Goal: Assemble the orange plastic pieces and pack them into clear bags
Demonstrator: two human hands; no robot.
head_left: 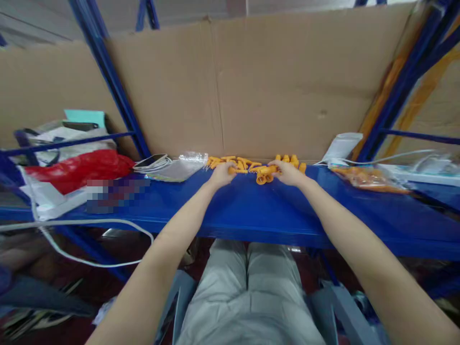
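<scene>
Both my arms reach forward to the back of a blue shelf (251,211). My left hand (222,174) is curled around a small orange plastic part (232,169). My right hand (288,173) grips another orange plastic piece (266,173) with round open ends facing me. The two hands sit close together, the pieces almost meeting between them. A row of several more orange parts (239,162) lies just behind the hands, against a cardboard wall (273,86).
A clear plastic bag (179,167) and a phone with white cable (153,162) lie to the left, then a red bag (81,170). To the right are a white pouch (341,146) and a bag of orange parts (362,178). Blue rack posts (115,91) flank the shelf.
</scene>
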